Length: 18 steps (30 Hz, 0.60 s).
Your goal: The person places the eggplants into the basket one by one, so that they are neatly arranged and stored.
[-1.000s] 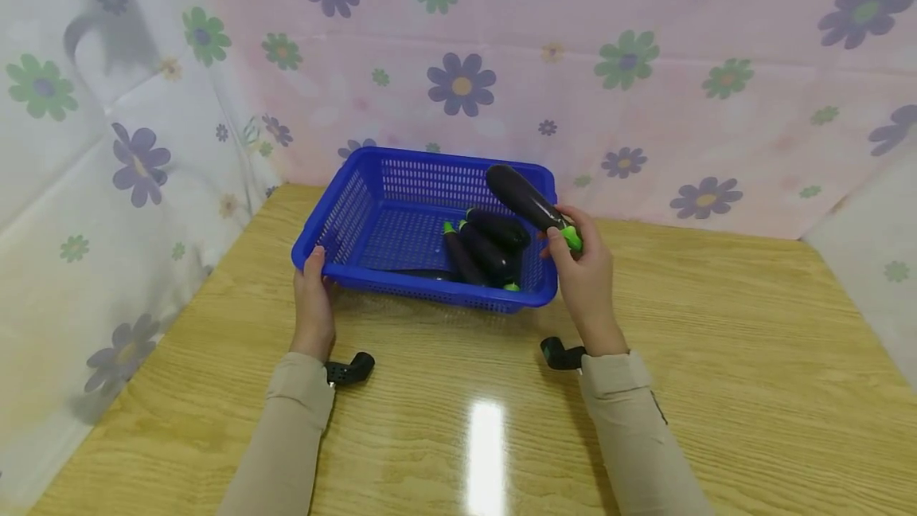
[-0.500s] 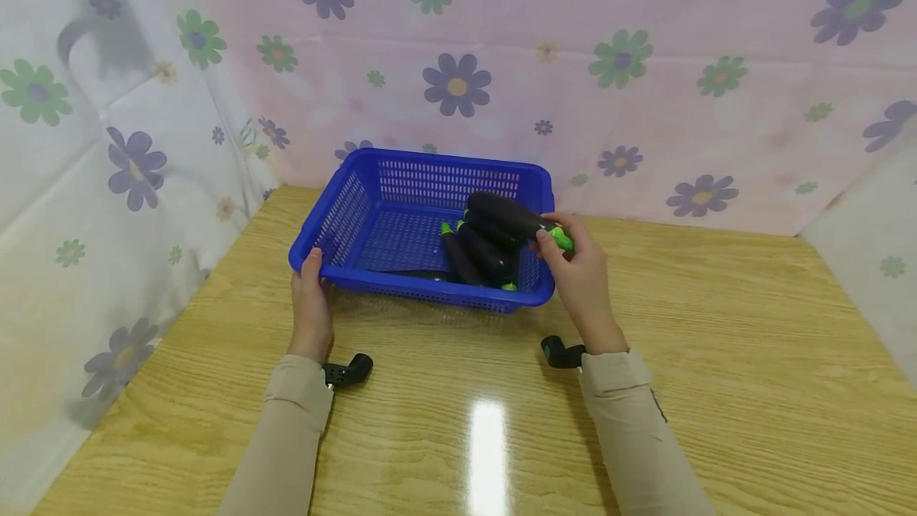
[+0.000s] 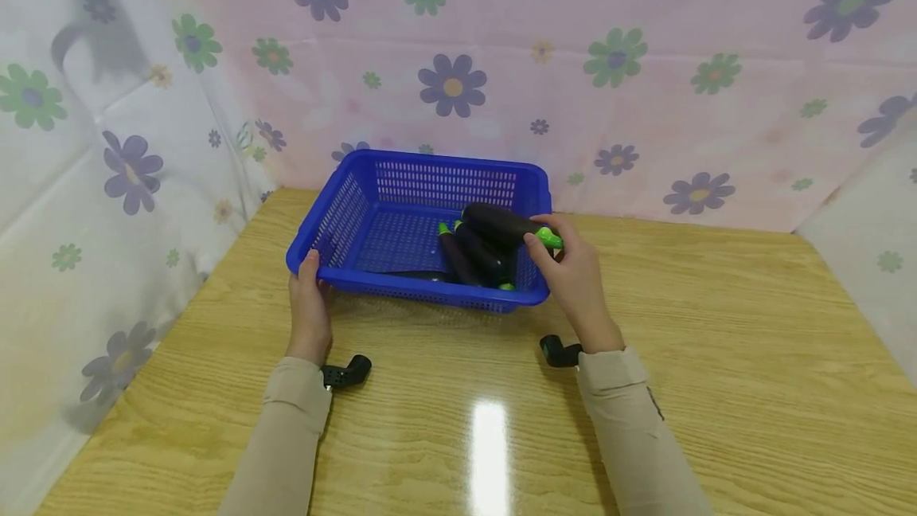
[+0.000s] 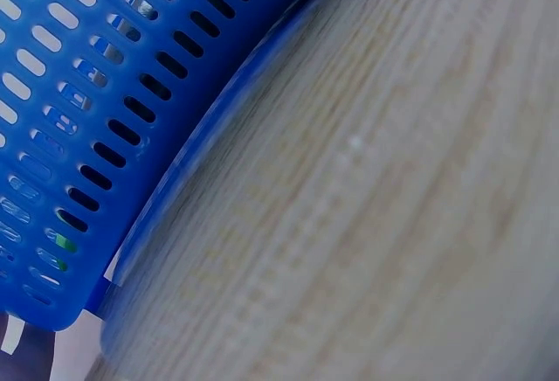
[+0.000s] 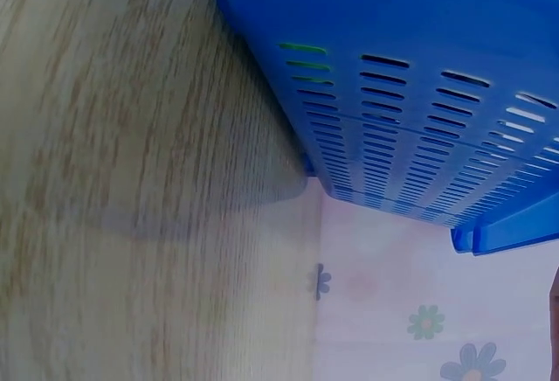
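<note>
In the head view, my right hand [image 3: 579, 281] pinches a dark eggplant [image 3: 499, 223] near its green stem end. That eggplant lies over the others at the right end of a blue plastic basket [image 3: 401, 283]. Below it are several more eggplants [image 3: 458, 257], partly covered. My left hand [image 3: 310, 317] grips the basket's front left corner, thumb over the rim; its other fingers are mostly hidden. Slotted basket walls [image 4: 113, 119] fill part of the left wrist view, and a side wall [image 5: 410, 128] shows in the right wrist view.
The basket stands on a wood-grain table [image 3: 716, 357] near its back edge. A flowered cloth [image 3: 516, 86] hangs behind and at the sides. Each wrist wears a small black camera mount [image 3: 347, 373]. Light glares on the tabletop in front.
My right hand has lowered the eggplant from above the basket's right side onto the other eggplants, shifting slightly left. My left hand stays on the corner. The head view has shifted slightly.
</note>
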### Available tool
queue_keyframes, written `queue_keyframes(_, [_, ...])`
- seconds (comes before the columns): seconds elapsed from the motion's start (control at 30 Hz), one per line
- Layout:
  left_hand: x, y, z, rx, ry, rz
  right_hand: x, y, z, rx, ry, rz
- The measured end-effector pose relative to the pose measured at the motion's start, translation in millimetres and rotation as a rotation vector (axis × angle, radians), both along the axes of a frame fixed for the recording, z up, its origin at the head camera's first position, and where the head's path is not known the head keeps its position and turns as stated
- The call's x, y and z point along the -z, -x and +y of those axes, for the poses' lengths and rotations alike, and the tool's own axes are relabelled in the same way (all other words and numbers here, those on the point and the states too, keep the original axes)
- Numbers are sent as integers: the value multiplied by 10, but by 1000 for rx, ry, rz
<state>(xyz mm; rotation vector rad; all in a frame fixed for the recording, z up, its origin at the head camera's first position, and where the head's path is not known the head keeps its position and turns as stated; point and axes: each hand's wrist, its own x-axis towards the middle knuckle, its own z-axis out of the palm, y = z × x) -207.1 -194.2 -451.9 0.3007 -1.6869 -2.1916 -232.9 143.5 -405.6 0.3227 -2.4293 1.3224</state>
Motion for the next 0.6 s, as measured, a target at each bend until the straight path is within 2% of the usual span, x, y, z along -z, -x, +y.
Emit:
queue_keyframes(0.37, [13,0,-9,13,8,2,-10,-17,-18,-19,-40,7])
queue_keyframes(0.6, [17,-6,-14,17,-5,-11,-2,-19,-19,-39,-28,-3])
